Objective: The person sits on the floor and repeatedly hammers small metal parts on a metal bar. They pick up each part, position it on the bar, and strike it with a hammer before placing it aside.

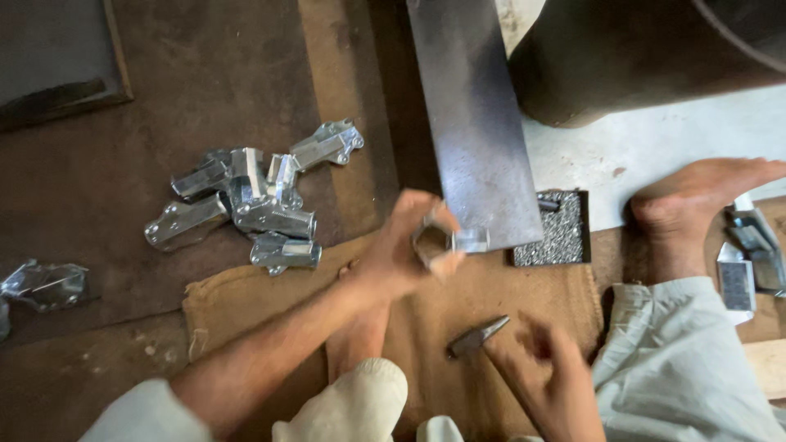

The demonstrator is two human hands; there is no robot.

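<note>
Pinching a small zinc-plated bracket (435,242) in the left hand (399,254), right against the near end of the steel bar (475,123). Gripping a small hammer (476,336) in the right hand (547,368), below that bar. Worth seating the bracket flat before striking, keeping fingertips clear.

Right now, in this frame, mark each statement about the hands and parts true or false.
1. The left hand holds a small shiny metal part against the dark steel bar. True.
2. The right hand is empty. False: it grips a hammer.
3. A pile of shiny metal brackets lies left of the bar. True.
4. The small tray holds liquid. False: it holds tiny metal pieces.
5. A shoe covers the foot. False: it is bare.
</note>
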